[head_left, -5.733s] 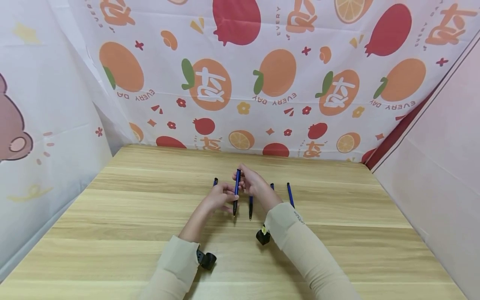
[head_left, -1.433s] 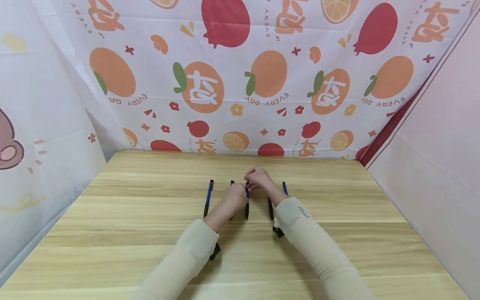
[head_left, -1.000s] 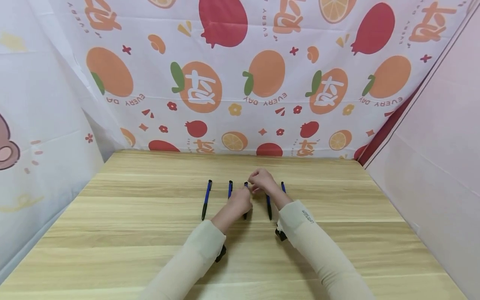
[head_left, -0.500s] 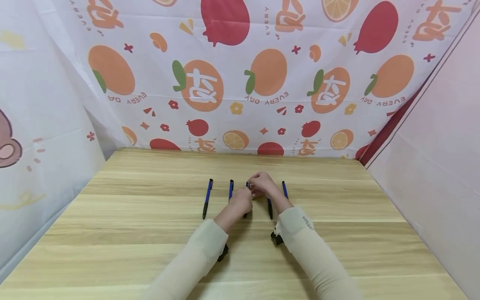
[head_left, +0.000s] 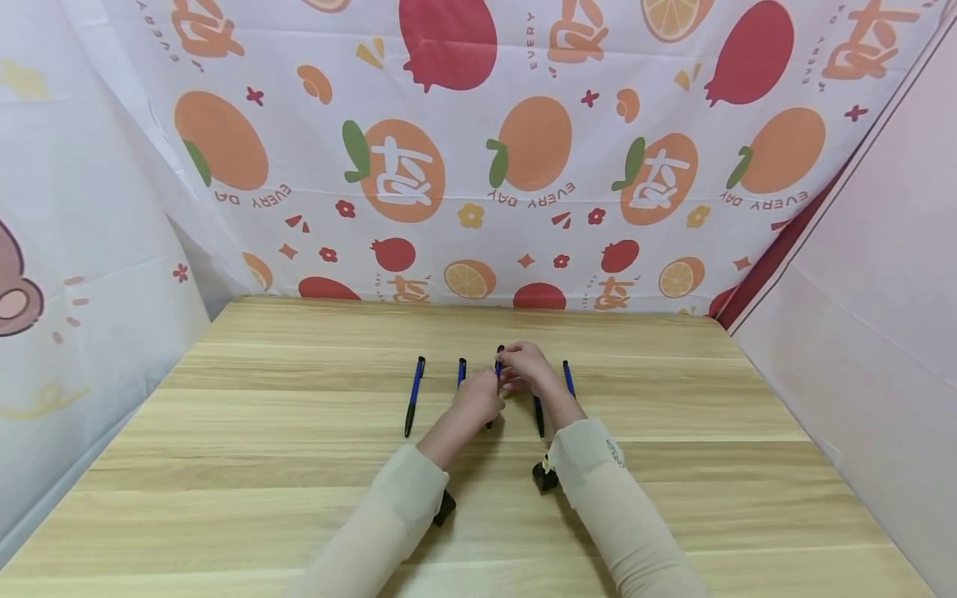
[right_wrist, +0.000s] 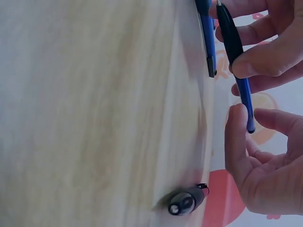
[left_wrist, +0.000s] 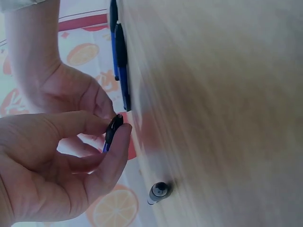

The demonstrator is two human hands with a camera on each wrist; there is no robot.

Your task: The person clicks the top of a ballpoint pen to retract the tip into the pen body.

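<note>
In the head view my left hand (head_left: 477,400) pinches a blue ballpoint pen (head_left: 499,352) with a black tip section; most of its barrel is hidden by the fingers. My right hand (head_left: 525,368) has thumb and forefinger on either side of the pen's upper end. From the right wrist, the left thumb presses on the barrel of the pen (right_wrist: 245,93), tip pointing up in that view, with the right fingertips at its clicker end. Left of the hands lie two similar pens, one (head_left: 414,397) fully visible, another (head_left: 461,371) partly covered by the left hand.
Two more pens lie to the right, one (head_left: 539,417) partly under the right wrist, the other (head_left: 569,378) beyond the forearm. Black wrist cameras (head_left: 545,477) hang below the sleeves. A fruit-print cloth (head_left: 538,249) backs the wooden table (head_left: 299,465).
The pen held at first now lies left of the left hand. That hand has since gripped the middle pen, whose upper end has risen off the table between both hands.
</note>
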